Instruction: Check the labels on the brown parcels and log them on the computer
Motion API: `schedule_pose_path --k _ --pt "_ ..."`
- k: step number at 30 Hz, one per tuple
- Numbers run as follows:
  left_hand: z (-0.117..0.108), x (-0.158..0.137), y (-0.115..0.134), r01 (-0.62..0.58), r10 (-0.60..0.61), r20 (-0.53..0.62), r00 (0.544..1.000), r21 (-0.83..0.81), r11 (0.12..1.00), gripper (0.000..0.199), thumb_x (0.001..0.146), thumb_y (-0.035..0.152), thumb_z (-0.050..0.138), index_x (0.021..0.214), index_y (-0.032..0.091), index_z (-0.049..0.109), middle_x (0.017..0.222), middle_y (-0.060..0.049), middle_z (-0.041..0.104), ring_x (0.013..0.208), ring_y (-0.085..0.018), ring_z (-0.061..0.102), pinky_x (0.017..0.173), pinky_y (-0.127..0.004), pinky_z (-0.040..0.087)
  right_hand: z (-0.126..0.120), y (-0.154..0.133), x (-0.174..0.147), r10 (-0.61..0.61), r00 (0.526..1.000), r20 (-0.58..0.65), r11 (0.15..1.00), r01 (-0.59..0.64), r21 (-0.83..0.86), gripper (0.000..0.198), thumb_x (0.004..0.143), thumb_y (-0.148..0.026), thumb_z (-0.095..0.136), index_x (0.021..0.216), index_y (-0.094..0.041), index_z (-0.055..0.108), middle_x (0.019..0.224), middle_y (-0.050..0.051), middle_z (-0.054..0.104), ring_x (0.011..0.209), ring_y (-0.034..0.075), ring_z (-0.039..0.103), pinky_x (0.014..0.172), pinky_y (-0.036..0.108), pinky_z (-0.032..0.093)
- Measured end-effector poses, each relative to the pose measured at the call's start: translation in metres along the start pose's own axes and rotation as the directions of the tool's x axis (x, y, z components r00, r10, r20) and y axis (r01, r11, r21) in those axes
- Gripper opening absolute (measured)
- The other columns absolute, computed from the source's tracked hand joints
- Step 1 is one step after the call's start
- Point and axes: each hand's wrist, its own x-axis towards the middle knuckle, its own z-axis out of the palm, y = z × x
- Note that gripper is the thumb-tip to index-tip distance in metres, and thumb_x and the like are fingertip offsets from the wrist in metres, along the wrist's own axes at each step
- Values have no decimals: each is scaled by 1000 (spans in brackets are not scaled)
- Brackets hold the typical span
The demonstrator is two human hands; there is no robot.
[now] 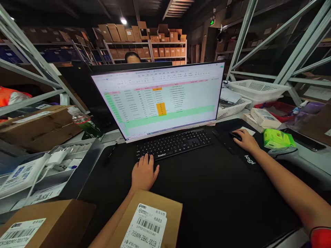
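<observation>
My left hand point(144, 172) lies at the lower left edge of the black keyboard point(173, 143), palm down, fingers stretched out with the tips at the front keys. On the right of the black desk mat point(196, 193), my right hand point(247, 141) rests over a dark computer mouse point(236, 136), fingers curved on it. Behind the keyboard stands a monitor point(186, 100) showing a spreadsheet with orange cells and a green row band. A cardboard box point(170, 210) with a shipping label point(146, 227) sits in front of me, covering part of my left forearm.
Another labelled box point(64, 217) is at the lower left, below a divided tray point(88, 162). A bottle point(84, 122) stands left of the monitor. White baskets point(258, 88), a green packet point(279, 138) and a phone point(305, 139) are at right. A person's head point(132, 57) shows behind the monitor.
</observation>
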Motion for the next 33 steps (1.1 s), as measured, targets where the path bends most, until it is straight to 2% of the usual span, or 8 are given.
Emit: schedule_pose_path --k 5,8,13,20,22,28,33 --pt "2 -1 -2 -4 3 -38 999 -23 1000 53 99 37 43 136 4 59 143 -25 57 129 -38 55 100 -49 52 -4 -4 -1 11 1000 28 1000 -11 -7 45 91 -42 55 131 -24 65 133 14 56 116 33 63 94 47 57" --pt "2 -1 -2 33 -36 -62 997 -43 999 53 99 36 44 137 1 57 144 -27 54 129 -38 54 100 -48 52 -3 -3 -1 8 1000 17 1000 -8 -4 46 91 -41 55 132 -24 65 133 13 56 115 34 63 94 46 57" --pt "-1 1 4 101 -105 -93 990 -48 994 66 100 44 44 146 -3 47 153 -33 39 133 -43 47 97 -49 55 -1 -3 -1 13 1000 11 1000 -13 -15 46 91 -42 55 132 -25 65 134 13 55 116 34 63 95 46 57" --pt "-4 3 9 95 -95 -35 995 -9 995 65 98 55 45 149 15 51 161 -27 30 134 -42 45 84 -44 60 1 -1 -2 6 1000 -14 1000 -6 -3 46 90 -42 56 131 -25 66 134 13 55 116 34 64 93 45 58" --pt "-5 2 9 97 -98 -32 995 -13 995 64 98 56 45 149 17 51 162 -26 27 136 -42 44 82 -43 61 2 -1 -2 3 1000 -22 1000 -3 1 45 90 -43 56 130 -26 66 134 13 55 115 33 64 93 45 58" --pt "-7 5 10 139 -139 -28 990 -13 990 74 96 59 45 151 8 46 164 -29 23 137 -42 42 84 -43 60 3 0 -1 3 1000 -21 1000 -3 -1 45 90 -41 56 131 -27 66 134 13 56 113 32 65 93 45 59" --pt "-8 12 12 157 -157 -27 987 15 987 80 95 63 44 148 3 48 163 -32 21 133 -43 45 83 -43 60 -1 -6 -2 25 1000 1 999 -25 -20 46 91 -42 54 133 -24 64 137 14 54 113 32 66 95 44 58"
